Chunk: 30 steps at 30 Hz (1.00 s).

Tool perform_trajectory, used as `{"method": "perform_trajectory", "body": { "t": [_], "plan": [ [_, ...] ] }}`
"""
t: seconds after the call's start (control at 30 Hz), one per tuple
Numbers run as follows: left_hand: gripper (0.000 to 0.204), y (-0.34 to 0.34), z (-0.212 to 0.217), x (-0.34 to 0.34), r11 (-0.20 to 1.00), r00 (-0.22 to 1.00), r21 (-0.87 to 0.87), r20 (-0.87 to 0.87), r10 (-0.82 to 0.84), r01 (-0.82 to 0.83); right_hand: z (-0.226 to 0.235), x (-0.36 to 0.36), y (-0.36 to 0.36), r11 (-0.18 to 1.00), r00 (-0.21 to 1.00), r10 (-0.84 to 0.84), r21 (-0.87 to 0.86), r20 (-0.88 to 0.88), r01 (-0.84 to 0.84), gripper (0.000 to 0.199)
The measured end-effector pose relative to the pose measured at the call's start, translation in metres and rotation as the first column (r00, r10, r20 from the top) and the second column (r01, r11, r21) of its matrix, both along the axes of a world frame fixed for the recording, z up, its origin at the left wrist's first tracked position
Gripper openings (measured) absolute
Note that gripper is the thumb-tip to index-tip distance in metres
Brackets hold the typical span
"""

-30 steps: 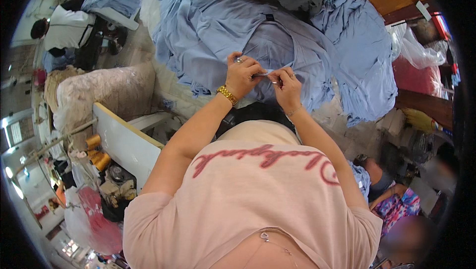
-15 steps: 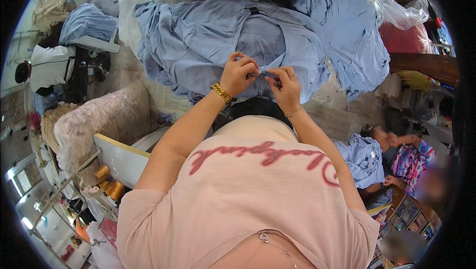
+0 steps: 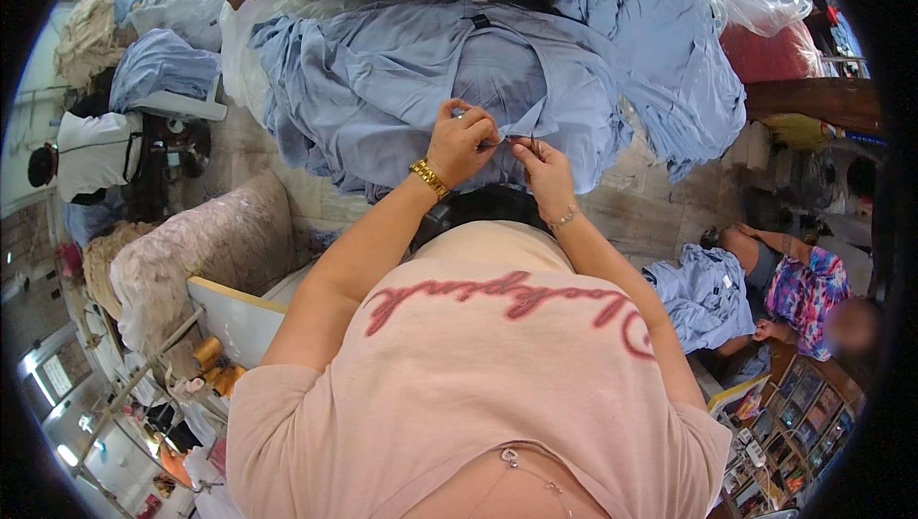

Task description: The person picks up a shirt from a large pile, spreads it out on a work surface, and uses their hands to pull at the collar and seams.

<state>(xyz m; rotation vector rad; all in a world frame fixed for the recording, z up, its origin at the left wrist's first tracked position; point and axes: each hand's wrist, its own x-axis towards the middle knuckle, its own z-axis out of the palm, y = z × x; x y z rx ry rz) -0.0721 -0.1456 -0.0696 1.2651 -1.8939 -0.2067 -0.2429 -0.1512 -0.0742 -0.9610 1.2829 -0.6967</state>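
- My left hand [image 3: 461, 144] pinches the edge of the blue shirt [image 3: 382, 89], fingers closed on the cloth.
- My right hand [image 3: 541, 167] holds a small dark tool, maybe a thread snip; I cannot tell exactly.
- The shirt lies on the blue pile ahead.
- Risk, I think: the tool nicks the cloth if the left pinch goes slack.

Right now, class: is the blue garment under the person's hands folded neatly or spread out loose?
Spread out loose: the blue garment lies rumpled and creased across the pile, while the left hand and right hand pinch one edge.
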Motion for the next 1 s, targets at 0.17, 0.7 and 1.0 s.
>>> {"method": "perform_trajectory", "body": {
  "t": [0.17, 0.7, 1.0],
  "plan": [
    [0.019, -0.002, -0.001, 0.000, 0.999, 0.999, 0.015, 0.024, -0.038, 0.038, 0.008, 0.007, -0.001, 1.000, 0.998, 0.003, -0.009, -0.070, -0.004, 0.015],
    [0.019, -0.003, -0.004, 0.000, 0.998, 0.997, 0.002, 0.051, -0.059, 0.059, 0.007, 0.006, -0.003, 0.998, 0.999, -0.039, -0.046, 0.013, 0.039, 0.012],
    [0.019, -0.003, -0.003, 0.001, 0.996, 0.994, 0.029, 0.071, -0.084, 0.083, -0.002, 0.007, -0.006, 0.997, 0.999, -0.037, -0.067, 0.024, 0.038, 0.011]
  ]
}}
